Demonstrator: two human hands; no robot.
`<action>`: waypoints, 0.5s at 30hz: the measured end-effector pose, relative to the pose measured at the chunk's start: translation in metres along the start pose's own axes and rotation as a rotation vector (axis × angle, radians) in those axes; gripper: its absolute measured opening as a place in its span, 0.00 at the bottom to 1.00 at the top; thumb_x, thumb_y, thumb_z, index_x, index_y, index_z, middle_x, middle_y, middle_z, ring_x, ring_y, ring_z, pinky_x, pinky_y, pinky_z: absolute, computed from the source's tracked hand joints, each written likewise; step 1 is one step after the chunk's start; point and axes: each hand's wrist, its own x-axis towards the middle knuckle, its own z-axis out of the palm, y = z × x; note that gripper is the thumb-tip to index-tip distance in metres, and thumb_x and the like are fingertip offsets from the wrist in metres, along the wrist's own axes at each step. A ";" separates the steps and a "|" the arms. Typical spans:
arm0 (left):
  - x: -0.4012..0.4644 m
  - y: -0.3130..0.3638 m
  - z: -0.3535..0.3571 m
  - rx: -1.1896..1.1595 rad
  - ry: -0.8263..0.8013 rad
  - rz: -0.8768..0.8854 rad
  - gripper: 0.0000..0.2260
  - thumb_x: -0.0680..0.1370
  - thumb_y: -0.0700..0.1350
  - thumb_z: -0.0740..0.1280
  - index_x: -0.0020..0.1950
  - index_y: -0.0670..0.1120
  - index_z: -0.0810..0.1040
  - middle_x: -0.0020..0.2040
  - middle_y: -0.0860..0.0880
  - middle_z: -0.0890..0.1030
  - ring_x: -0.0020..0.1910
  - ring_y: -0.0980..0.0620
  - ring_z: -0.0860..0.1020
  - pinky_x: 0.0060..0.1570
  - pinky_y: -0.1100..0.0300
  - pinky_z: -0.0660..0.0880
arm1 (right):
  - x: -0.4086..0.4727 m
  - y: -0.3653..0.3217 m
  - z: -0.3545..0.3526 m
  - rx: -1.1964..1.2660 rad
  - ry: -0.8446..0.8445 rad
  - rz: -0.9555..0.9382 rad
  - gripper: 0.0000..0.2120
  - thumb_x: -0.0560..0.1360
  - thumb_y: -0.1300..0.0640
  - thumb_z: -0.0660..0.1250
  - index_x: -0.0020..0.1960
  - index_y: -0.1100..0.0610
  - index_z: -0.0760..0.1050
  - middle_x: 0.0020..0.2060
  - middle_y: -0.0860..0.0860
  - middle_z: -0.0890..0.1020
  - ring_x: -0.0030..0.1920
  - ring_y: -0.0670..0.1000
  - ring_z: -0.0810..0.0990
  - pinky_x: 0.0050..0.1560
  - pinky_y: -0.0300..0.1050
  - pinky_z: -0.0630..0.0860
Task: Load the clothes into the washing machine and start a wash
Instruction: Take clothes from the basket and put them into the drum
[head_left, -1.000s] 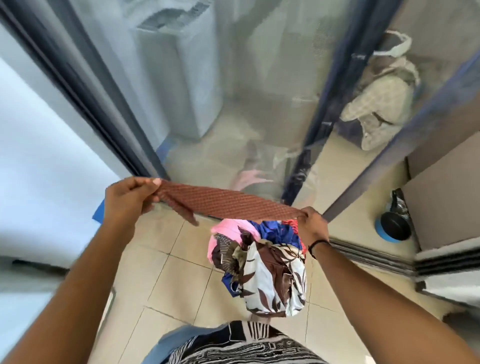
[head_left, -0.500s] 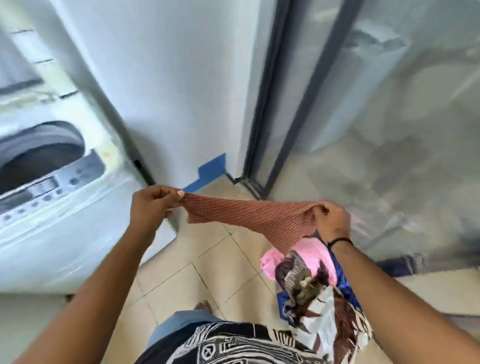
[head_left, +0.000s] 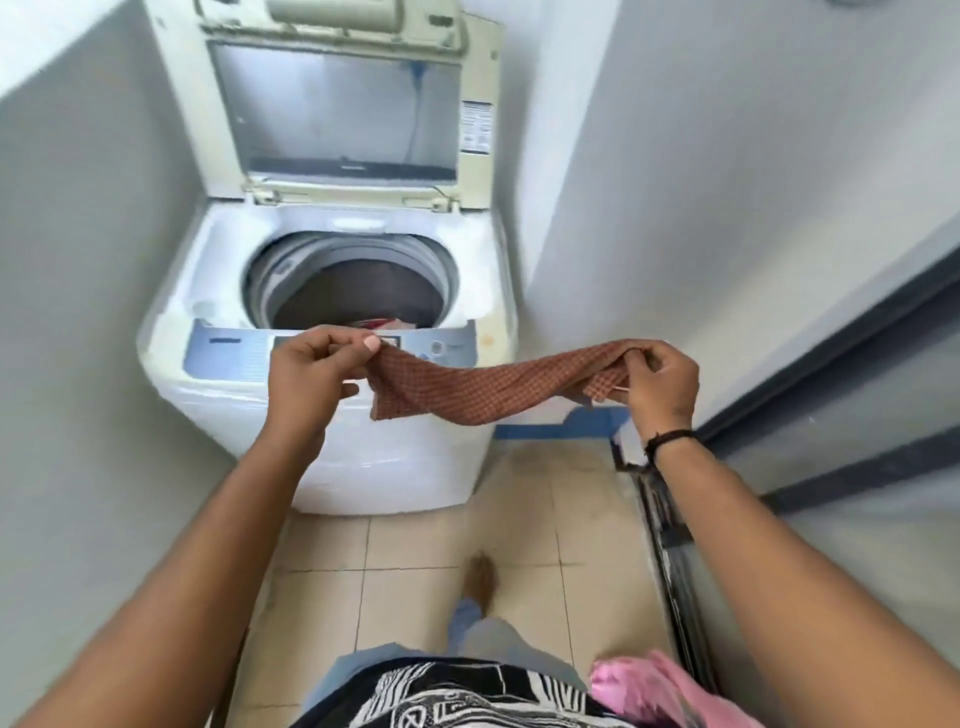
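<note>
A red-brown checked cloth (head_left: 498, 387) is held stretched between both hands, at 6 o'clock of the open top-load washing machine (head_left: 332, 291). One end is pinched by left hand (head_left: 311, 374), the other by right hand (head_left: 657, 382), fingers curled. Some laundry is seen in the drum (head_left: 358, 291).

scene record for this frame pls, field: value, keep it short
washer: top-loader washing machine, lid open and upright
drum: drum holds some clothing, seen at the front rim
left hand: left hand pinches one end of the red checked cloth
right hand: right hand grips the other end
cloth position: stretched between the hands, in front of the control panel
other laundry: pink garment, bottom right
</note>
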 end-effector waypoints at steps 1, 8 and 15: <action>0.009 0.005 -0.006 -0.001 0.027 0.013 0.04 0.74 0.43 0.75 0.40 0.50 0.84 0.38 0.47 0.82 0.36 0.52 0.79 0.34 0.61 0.74 | 0.011 -0.013 0.020 0.035 -0.029 -0.020 0.10 0.75 0.62 0.64 0.40 0.51 0.82 0.41 0.57 0.86 0.44 0.60 0.85 0.45 0.63 0.83; 0.080 0.041 -0.024 -0.080 0.262 0.070 0.03 0.74 0.41 0.75 0.41 0.45 0.84 0.32 0.47 0.80 0.29 0.54 0.76 0.29 0.65 0.75 | 0.072 -0.084 0.129 0.214 -0.245 -0.085 0.09 0.77 0.63 0.64 0.47 0.59 0.83 0.41 0.59 0.86 0.43 0.59 0.86 0.42 0.63 0.84; 0.149 0.057 -0.022 -0.116 0.383 0.132 0.02 0.76 0.42 0.73 0.44 0.46 0.84 0.35 0.47 0.85 0.29 0.54 0.80 0.32 0.64 0.78 | 0.113 -0.121 0.215 0.333 -0.413 -0.068 0.11 0.77 0.64 0.65 0.42 0.53 0.82 0.41 0.57 0.85 0.40 0.56 0.85 0.38 0.58 0.83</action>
